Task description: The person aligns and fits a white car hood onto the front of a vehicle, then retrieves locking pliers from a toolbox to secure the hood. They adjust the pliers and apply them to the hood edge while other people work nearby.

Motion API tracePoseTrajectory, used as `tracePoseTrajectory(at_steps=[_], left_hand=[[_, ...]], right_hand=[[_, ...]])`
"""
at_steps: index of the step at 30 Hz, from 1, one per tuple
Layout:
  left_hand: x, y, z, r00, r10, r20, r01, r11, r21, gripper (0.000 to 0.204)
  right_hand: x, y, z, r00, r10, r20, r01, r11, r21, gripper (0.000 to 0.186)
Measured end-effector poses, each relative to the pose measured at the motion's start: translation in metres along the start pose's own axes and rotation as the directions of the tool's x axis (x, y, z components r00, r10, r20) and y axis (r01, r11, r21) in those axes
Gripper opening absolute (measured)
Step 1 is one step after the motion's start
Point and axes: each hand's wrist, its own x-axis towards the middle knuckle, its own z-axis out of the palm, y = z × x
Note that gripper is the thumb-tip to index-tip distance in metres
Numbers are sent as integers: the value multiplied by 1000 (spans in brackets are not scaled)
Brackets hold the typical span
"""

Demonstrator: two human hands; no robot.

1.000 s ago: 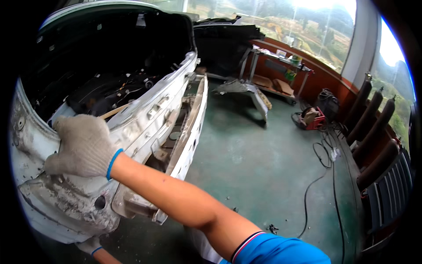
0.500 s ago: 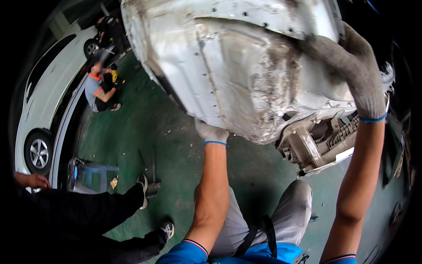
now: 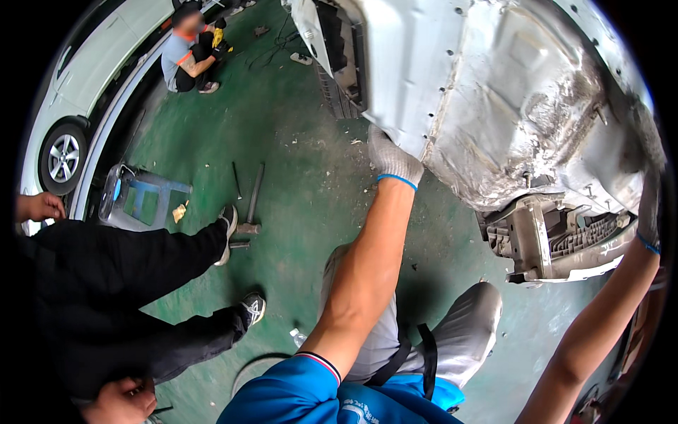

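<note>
A large white car body panel [image 3: 522,106], stained with brown dirt and lined with small holes, is held up in front of me. My left hand [image 3: 395,157], in a grey knit glove with a blue cuff, grips its lower left edge, the fingertips hidden behind the metal. At the far right, my right hand [image 3: 650,194], gloved the same way, holds the panel's side; its fingers are dim near the picture's rim. Below the panel hangs a grey ribbed bracket part [image 3: 534,244], and a dark opening with a vent [image 3: 342,60] shows at its upper left.
A person in black trousers [image 3: 127,268] stands close on my left. Farther off, another person [image 3: 191,53] squats beside a white car [image 3: 99,78]. A hammer [image 3: 254,205], a grey-blue plastic stool [image 3: 145,201] and a plastic bottle [image 3: 298,337] are on the green floor [image 3: 296,191].
My view has turned, so the panel and both hands sit farther right in it. The panel's left end with its vent has come into sight. Both hands keep hold of the panel.
</note>
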Motion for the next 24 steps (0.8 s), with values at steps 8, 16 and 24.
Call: tracePoseTrajectory(at_steps=[8,16,24], left_hand=[[4,1,2,999,54,-6,-54,997,-58,54],[3,-1,13,996,21,-91,-33,990,-135,54],[0,-1,18,989,52,-138,-68,991,-116,55]], right_hand=[[2,-3,-6,995,39,97,-35,998,-45,61],[-4,32,-65,996,-1,86,40,894,-445,52],[-7,55,-103,989,124,80,-88,929,-359,46]])
